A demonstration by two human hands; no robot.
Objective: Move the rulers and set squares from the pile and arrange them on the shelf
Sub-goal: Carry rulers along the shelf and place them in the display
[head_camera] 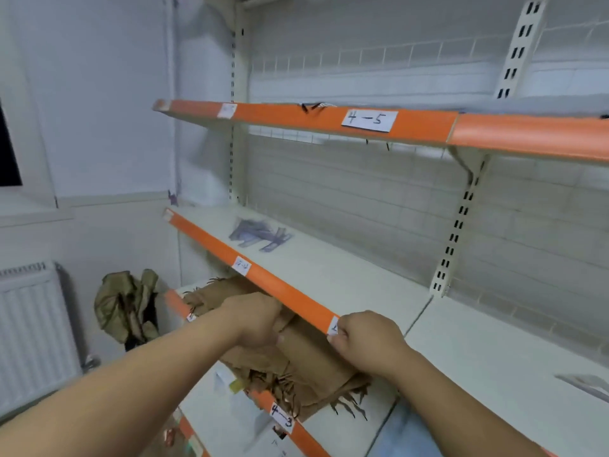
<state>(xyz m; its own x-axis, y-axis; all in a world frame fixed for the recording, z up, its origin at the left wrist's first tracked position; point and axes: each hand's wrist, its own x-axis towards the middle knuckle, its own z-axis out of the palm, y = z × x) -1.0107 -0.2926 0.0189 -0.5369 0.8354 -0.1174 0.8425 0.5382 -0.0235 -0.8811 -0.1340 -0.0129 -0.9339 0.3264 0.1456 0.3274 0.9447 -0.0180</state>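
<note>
Head view: translucent bluish plastic rulers and set squares [260,237] lie heaped on the white middle shelf [329,278]. Left hand [258,319] apparently grips the brown fringed cloth [306,367] one shelf below. Right hand [365,338] is curled at the orange shelf lip [283,288]; its grasp cannot be told. Arranging has not begun. Next move: free both hands and reach for the heap.

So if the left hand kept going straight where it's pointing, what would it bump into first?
The left hand already touches the folded brown fringed cloth, so that cloth comes first, pushed further under the orange-edged white shelf. Depth beyond is unclear.
</note>
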